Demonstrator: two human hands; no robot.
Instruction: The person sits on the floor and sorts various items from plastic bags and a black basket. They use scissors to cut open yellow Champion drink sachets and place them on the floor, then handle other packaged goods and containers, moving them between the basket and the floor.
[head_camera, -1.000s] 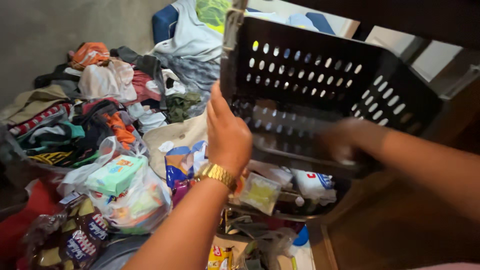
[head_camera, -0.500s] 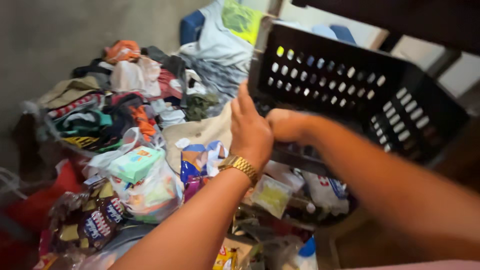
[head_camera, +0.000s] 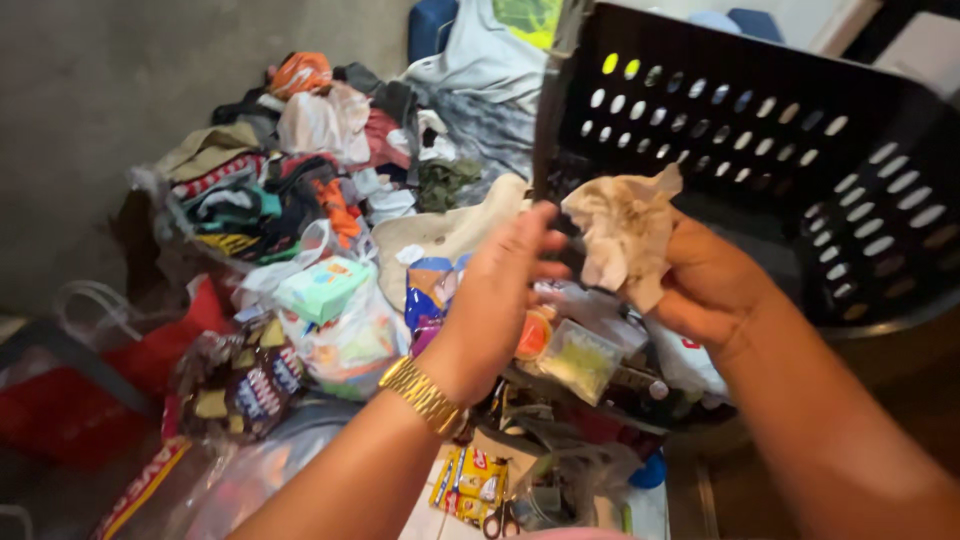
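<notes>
The right hand (head_camera: 715, 285) pinches a crumpled stained tissue (head_camera: 622, 232) clear of the black basket (head_camera: 780, 160) behind it; the left hand (head_camera: 500, 300), fingers loose, empty, hovers just beside.

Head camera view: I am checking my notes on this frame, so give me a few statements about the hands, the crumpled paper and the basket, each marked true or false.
1. The right hand holds a crumpled, stained paper. True.
2. The left hand wears a gold watch at the wrist. True.
3. The black perforated basket sits flat and upright on the floor. False: it is tipped on its side, its opening facing the camera.
4. The left hand has the paper in a closed grip. False: its fingers are open beside the paper, and contact cannot be told.
5. A pile of clothes lies at upper left. True.
</notes>
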